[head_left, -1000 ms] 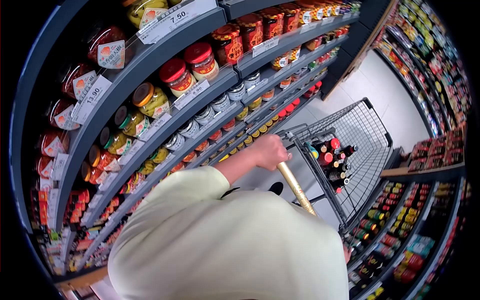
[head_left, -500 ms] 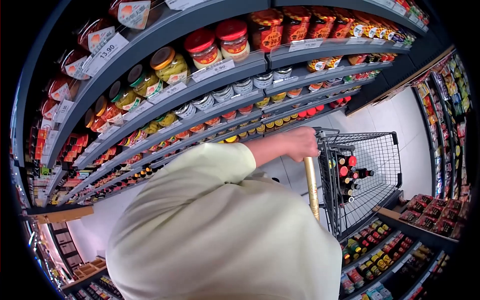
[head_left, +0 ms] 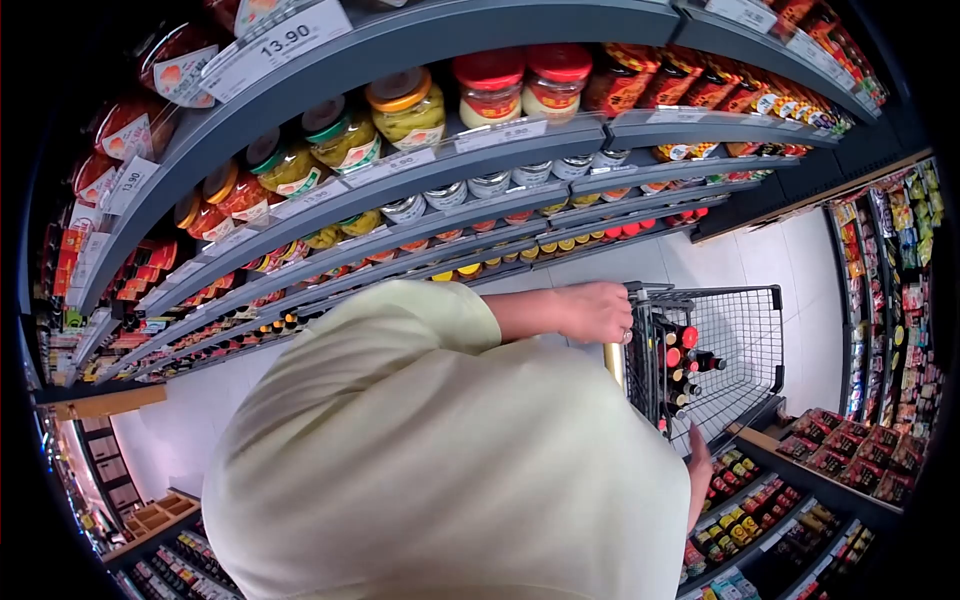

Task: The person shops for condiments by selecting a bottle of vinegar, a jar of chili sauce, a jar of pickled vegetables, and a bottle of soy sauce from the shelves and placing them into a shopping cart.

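My left hand (head_left: 598,312) is closed around the gold-coloured handle bar (head_left: 614,366) of a wire shopping cart (head_left: 735,345), at the bar's upper end in the view. Lower right, beside the cart's near lower corner, my right hand (head_left: 699,462) shows in part past my pale shirt. Its visible fingers are stretched out, with nothing seen in them. Dark bottles (head_left: 676,366), some with red caps, stand together in the cart, and one dark bottle (head_left: 710,362) leans or lies beside them.
A long curved shelf (head_left: 400,160) of jars runs along the top and left. Lower shelves (head_left: 745,510) with small bottles stand at the lower right, near the cart. Red packs (head_left: 850,450) lie on a display beyond. Pale floor (head_left: 800,270) shows past the cart.
My right hand has come into view beside the cart. The nearby jars have shifted right and look larger, while the cart sits slightly lower and further left. My left hand still holds the handle.
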Demonstrator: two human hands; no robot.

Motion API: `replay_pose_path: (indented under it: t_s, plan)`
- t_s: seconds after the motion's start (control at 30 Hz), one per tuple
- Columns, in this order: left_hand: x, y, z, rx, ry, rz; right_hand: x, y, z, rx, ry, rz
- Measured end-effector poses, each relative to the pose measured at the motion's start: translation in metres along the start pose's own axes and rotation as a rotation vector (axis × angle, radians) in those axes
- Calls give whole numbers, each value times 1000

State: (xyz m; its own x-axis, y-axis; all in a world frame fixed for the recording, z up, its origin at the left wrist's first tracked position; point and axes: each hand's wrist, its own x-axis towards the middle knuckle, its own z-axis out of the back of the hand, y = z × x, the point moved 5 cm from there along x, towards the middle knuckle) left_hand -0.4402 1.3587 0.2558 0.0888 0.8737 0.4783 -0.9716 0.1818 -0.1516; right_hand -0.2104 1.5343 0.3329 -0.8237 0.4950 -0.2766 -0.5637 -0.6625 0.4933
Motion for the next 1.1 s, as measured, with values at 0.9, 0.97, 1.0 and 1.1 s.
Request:
replay_pose_path:
  t_s: [0.9, 0.97, 1.0, 1.1]
  plan:
    - [-168, -14, 202, 291, -805, 902, 105, 473, -92, 53, 2, 1272]
    - [-171, -15, 200, 254, -786, 902, 109, 488, -101, -62, 102, 1196]
    - [-174, -14, 198, 200, -831, 933, 111, 494, -108, -133, 155, 1158]
    - [-175, -12, 194, 68, -883, 968, 115, 498, -114, -149, 236, 1099]
